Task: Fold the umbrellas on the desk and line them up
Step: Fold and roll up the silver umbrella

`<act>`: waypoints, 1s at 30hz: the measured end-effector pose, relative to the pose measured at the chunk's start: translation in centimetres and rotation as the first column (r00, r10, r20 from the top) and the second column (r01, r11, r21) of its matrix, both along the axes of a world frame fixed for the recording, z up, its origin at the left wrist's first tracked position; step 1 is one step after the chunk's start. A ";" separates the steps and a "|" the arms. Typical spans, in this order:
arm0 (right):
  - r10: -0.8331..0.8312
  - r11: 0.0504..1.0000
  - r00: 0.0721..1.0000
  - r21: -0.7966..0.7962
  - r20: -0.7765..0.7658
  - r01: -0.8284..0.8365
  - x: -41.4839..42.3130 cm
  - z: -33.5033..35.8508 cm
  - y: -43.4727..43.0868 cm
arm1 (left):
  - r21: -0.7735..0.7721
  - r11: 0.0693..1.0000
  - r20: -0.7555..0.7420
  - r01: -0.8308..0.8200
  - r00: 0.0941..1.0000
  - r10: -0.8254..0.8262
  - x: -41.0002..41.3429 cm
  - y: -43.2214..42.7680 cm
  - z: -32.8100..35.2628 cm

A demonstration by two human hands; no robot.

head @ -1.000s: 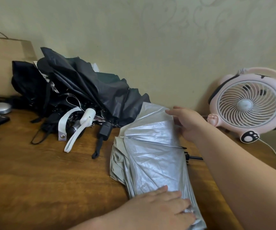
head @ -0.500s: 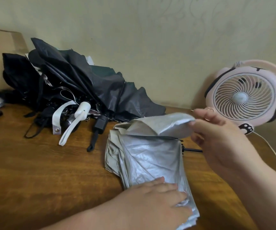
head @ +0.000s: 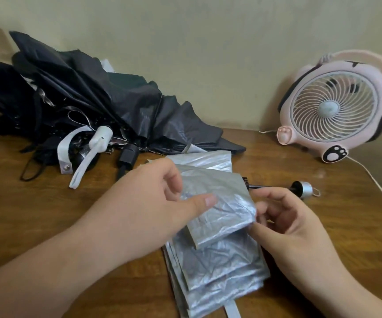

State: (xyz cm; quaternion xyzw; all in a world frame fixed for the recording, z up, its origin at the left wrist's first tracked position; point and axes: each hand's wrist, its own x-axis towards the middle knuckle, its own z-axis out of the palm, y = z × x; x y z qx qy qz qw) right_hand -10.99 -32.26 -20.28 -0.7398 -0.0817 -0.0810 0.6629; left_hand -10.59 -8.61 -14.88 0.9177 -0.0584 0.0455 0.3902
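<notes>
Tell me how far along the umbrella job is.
Done: nothing is lined up yet. In hand: the left hand and right hand pinch a flap of the silver umbrella, its panels partly pleated. Left: the black umbrellas lie in a loose heap, unfolded.

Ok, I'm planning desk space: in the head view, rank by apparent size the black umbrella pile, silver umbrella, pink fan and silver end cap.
1. black umbrella pile
2. silver umbrella and pink fan: about alike, and the umbrella is nearer the camera, so unranked
3. silver end cap, smallest
</notes>
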 end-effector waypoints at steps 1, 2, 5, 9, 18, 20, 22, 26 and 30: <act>-0.004 1.000 1.000 -0.001 0.022 0.004 0.0 -0.1 -0.1 | -0.062 0.998 -0.048 -0.009 0.999 0.006 0.2 0.0 0.0; -0.010 1.000 0.999 -0.001 0.039 0.010 -0.1 -0.3 -0.1 | -0.118 0.993 -0.083 -0.019 0.997 0.010 0.5 0.1 -0.1; -0.014 1.000 0.999 0.026 0.049 0.013 -0.2 -0.6 -0.2 | -0.190 0.981 -0.194 -0.035 0.981 -0.002 1.2 0.6 0.0; -0.001 0.994 1.000 0.111 0.011 0.000 0.0 -0.6 -0.4 | -0.242 0.970 -0.318 -0.036 0.947 -0.044 1.7 0.9 -0.2; 0.062 0.988 0.998 0.147 -0.034 -0.056 -0.1 -0.3 -0.4 | -0.614 0.782 -0.243 -0.104 0.968 -0.063 1.6 0.1 -0.4; 0.088 0.983 0.996 0.167 -0.023 -0.083 -0.3 -0.2 -0.3 | -0.624 0.778 -0.246 -0.078 0.964 -0.101 1.2 -0.2 -0.7; 0.098 0.980 0.995 0.177 -0.027 -0.091 -0.4 -0.1 -0.2 | -0.595 0.803 -0.246 -0.033 0.958 -0.144 0.8 -0.6 -1.1; 0.060 0.981 0.996 0.187 -0.069 -0.046 -0.2 0.1 -0.1 | -0.440 0.897 -0.214 0.052 0.963 -0.161 1.0 -0.3 -1.6; 0.085 0.979 0.992 0.195 -0.093 -0.065 -0.1 0.1 -0.4 | -0.330 0.938 -0.252 0.107 0.948 -0.197 1.4 0.5 -1.2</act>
